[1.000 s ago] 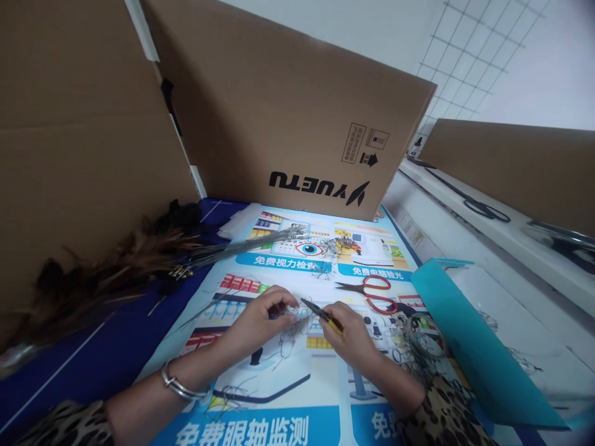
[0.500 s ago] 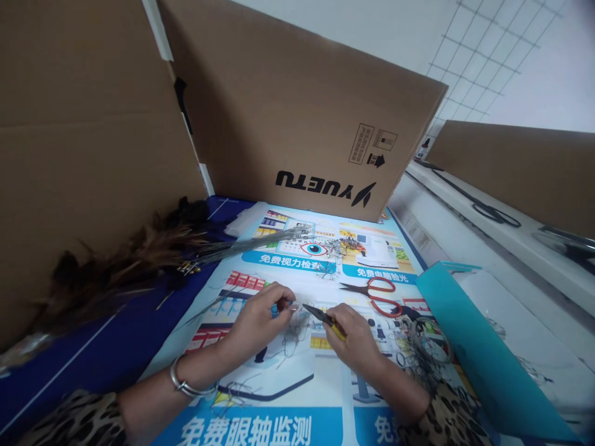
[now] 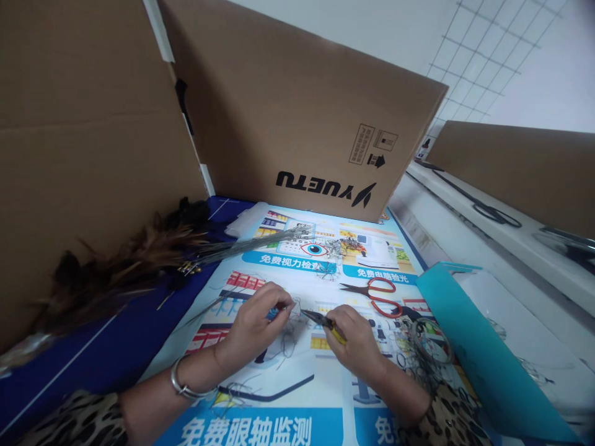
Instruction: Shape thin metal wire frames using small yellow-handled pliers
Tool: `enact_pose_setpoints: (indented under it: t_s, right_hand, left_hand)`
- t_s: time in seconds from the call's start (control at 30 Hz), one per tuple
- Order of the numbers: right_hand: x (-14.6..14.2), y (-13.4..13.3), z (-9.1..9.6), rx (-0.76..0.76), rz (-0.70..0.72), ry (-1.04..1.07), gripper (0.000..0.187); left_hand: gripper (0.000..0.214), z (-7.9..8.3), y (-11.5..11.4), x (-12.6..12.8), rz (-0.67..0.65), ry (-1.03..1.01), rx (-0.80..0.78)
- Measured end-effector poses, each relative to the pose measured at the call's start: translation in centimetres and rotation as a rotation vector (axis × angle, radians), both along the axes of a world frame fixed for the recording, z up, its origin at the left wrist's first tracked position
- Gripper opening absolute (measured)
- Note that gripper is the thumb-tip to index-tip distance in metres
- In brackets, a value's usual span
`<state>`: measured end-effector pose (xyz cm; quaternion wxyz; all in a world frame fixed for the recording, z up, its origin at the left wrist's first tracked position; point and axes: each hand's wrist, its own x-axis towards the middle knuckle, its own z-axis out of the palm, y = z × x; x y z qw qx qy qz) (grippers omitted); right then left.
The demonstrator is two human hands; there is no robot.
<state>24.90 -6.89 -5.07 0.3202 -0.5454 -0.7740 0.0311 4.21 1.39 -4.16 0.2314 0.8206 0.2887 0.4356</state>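
My left hand [image 3: 260, 319] pinches a piece of thin wire [image 3: 296, 305] between thumb and fingertips; its exact shape is too small to make out. My right hand [image 3: 353, 337] is wrapped round needle-nose pliers [image 3: 320, 319] with yellow-and-black handles. The dark jaws point left, a short gap away from the wire. Below the left fingertips, loose bent wires [image 3: 289, 347] lie on the printed sheet. Scissors with red handles [image 3: 383, 297] rest just beyond my right hand, blades toward the left.
Long straight wires [image 3: 260, 243] lie in a bundle at the back, beside tangled wire pieces [image 3: 332, 269]. Brown feathers [image 3: 139, 251] are piled on the left. Coiled wire [image 3: 432, 341] sits at right by a teal box [image 3: 483, 347]. Cardboard panels [image 3: 297, 111] stand behind.
The pliers' jaws have drawn slightly away from the left fingertips, and the hold of my left fingers has shifted a little. The rest stays as it was.
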Motion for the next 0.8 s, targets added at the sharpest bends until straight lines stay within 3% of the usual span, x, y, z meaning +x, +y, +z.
enact_pose_setpoints:
  t_s: [0.8]
  right_hand:
    - [0.23,0.15,-0.28,0.032,-0.055,-0.01,0.016]
  left_hand:
    - [0.011,0.4,-0.1,0.14,-0.084,0.032,-0.079]
